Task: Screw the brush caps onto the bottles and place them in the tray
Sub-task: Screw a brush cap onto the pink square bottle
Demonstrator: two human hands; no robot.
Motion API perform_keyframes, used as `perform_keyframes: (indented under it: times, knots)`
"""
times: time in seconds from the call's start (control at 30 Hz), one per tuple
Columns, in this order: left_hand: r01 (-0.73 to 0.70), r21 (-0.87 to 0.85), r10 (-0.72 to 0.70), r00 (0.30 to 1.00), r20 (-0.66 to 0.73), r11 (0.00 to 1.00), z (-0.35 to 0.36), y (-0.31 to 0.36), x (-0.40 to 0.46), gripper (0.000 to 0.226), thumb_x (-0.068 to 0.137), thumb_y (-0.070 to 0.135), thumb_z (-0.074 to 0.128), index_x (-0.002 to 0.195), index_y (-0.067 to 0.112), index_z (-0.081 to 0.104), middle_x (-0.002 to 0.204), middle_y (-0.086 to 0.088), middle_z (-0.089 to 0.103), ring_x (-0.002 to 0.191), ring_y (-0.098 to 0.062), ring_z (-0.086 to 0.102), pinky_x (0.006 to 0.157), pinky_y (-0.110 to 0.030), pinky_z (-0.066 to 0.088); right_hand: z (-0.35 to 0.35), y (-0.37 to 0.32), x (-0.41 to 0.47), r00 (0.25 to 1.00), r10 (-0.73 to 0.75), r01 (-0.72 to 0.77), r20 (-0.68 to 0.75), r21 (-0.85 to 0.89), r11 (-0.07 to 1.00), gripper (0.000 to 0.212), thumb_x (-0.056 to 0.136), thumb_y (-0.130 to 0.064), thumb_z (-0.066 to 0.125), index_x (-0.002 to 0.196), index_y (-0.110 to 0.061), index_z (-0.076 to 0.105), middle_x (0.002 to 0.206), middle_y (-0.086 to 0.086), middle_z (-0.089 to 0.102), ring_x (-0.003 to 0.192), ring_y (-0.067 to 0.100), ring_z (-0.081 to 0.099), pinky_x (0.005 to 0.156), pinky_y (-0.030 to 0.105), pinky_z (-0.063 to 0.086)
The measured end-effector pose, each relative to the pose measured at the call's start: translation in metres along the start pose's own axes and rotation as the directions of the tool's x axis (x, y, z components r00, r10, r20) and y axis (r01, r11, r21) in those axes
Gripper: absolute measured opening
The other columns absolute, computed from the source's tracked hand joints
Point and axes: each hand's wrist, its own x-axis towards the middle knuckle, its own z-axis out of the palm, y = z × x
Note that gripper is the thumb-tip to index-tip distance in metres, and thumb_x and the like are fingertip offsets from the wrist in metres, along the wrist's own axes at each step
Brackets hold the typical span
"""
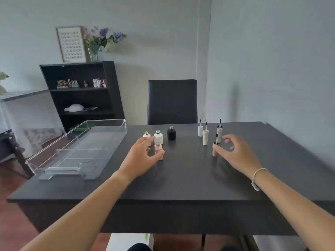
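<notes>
Dark table (181, 178): clear tray (116, 124) at left holds no bottles; nothing capped yet. Peach bottle (159, 151) is pinched by the left hand (143, 158); peach brush cap (215, 150) is touched by the right hand (237, 153), fingers loosely curled, grip not closed. Three bottles, three caps remain untouched.

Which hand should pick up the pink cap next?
Right. The right hand is already at the pink cap, thumb against its side, while the left hand is across the table at the pink bottle, thumb on it, well placed to steady it for screwing.
</notes>
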Motion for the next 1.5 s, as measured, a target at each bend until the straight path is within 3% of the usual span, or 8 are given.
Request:
perform_keyframes:
  times: [0.13, 0.43, 0.67, 0.83, 1.03, 1.23, 1.4, 1.5]
  knots:
    - [0.044, 0.046, -0.046, 0.998, 0.038, 0.998, 0.005, 0.000, -0.001, 0.061, 0.078, 0.041, 0.066, 0.130, 0.016, 0.048, 0.112, 0.004, 0.051, 0.086, -0.010, 0.056, 0.082, -0.024, 0.044, 0.006, 0.001, 0.000, 0.999, 0.013, -0.010, 0.041, -0.080, 0.997, 0.046, 0.077, -0.053, 0.060, 0.111, -0.023, 0.054, 0.105, -0.008, 0.054, 0.089, 0.011, 0.051, 0.075, 0.031, 0.044]
    - [0.094, -0.047, -0.091, 0.995, 0.050, 0.994, 0.012, -0.007, 0.005, 0.047, 0.078, 0.025, 0.069, 0.122, 0.019, 0.054, 0.104, 0.004, 0.061, 0.082, -0.004, 0.061, 0.079, -0.017, 0.041, 0.018, 0.003, 0.009, 0.996, -0.033, 0.042, 0.077, -0.105, 0.994, 0.026, 0.083, -0.038, 0.059, 0.101, -0.019, 0.058, 0.096, -0.008, 0.052, 0.083, 0.015, 0.051, 0.073, 0.028, 0.038]
    - [0.129, -0.145, -0.119, 0.990, 0.075, 0.981, 0.014, -0.011, 0.012, 0.035, 0.077, 0.017, 0.070, 0.110, 0.022, 0.057, 0.095, 0.013, 0.060, 0.083, 0.008, 0.057, 0.070, -0.004, 0.039, 0.033, -0.007, 0.014, 0.991, -0.087, 0.090, 0.102, -0.026, 0.996, 0.014, 0.084, -0.028, 0.060, 0.093, -0.016, 0.062, 0.072, -0.016, 0.044, 0.073, 0.014, 0.048, 0.072, 0.028, 0.036]
    - [0.109, -0.215, -0.096, 0.993, 0.069, 0.970, 0.018, -0.010, 0.016, 0.031, 0.076, 0.013, 0.071, 0.101, 0.026, 0.058, 0.090, 0.017, 0.061, 0.075, 0.013, 0.059, 0.066, 0.002, 0.038, 0.044, -0.021, 0.015, 0.985, -0.125, 0.121, 0.121, 0.040, 0.992, 0.011, 0.085, -0.027, 0.060, 0.090, -0.018, 0.062, 0.081, -0.007, 0.054, 0.077, 0.019, 0.053, 0.072, 0.030, 0.042]
    - [0.078, -0.278, -0.053, 0.994, 0.098, 0.957, 0.031, -0.002, 0.024, 0.034, 0.074, 0.014, 0.073, 0.103, 0.025, 0.059, 0.098, -0.001, 0.064, 0.088, -0.009, 0.063, 0.083, -0.015, 0.047, 0.062, -0.039, 0.017, 0.974, -0.184, 0.167, 0.130, 0.133, 0.977, 0.014, 0.085, -0.024, 0.061, 0.093, -0.014, 0.063, 0.085, 0.002, 0.061, 0.074, 0.019, 0.054, 0.071, 0.032, 0.045]
    - [0.011, -0.302, 0.008, 0.998, 0.062, 0.953, 0.042, 0.006, 0.038, 0.034, 0.075, 0.017, 0.073, 0.106, 0.024, 0.059, 0.097, 0.004, 0.062, 0.089, -0.007, 0.061, 0.079, -0.010, 0.047, 0.076, -0.047, 0.025, 0.959, -0.233, 0.191, 0.159, 0.242, 0.951, 0.022, 0.089, -0.021, 0.056, 0.110, -0.016, 0.061, 0.084, -0.006, 0.057, 0.071, 0.007, 0.050, 0.066, 0.010, 0.039]
    - [-0.022, -0.328, 0.039, 0.998, 0.044, 0.944, 0.046, 0.005, 0.040, 0.038, 0.076, 0.013, 0.072, 0.108, 0.026, 0.057, 0.095, 0.014, 0.058, 0.087, -0.003, 0.060, 0.074, -0.004, 0.043, 0.075, -0.046, 0.029, 0.960, -0.232, 0.164, 0.156, 0.358, 0.919, 0.033, 0.090, -0.021, 0.055, 0.123, -0.016, 0.056, 0.080, -0.017, 0.054, 0.067, -0.001, 0.051, 0.069, 0.009, 0.040]
    - [-0.008, -0.353, 0.014, 1.000, 0.015, 0.936, 0.048, 0.003, 0.039, 0.043, 0.074, 0.012, 0.073, 0.109, 0.029, 0.053, 0.094, 0.012, 0.056, 0.082, 0.007, 0.056, 0.073, -0.004, 0.044, 0.070, -0.047, 0.030, 0.968, -0.196, 0.103, 0.157, 0.463, 0.880, 0.031, 0.086, -0.024, 0.061, 0.117, -0.025, 0.055, 0.071, -0.009, 0.056, 0.060, 0.006, 0.049, 0.067, 0.022, 0.046]
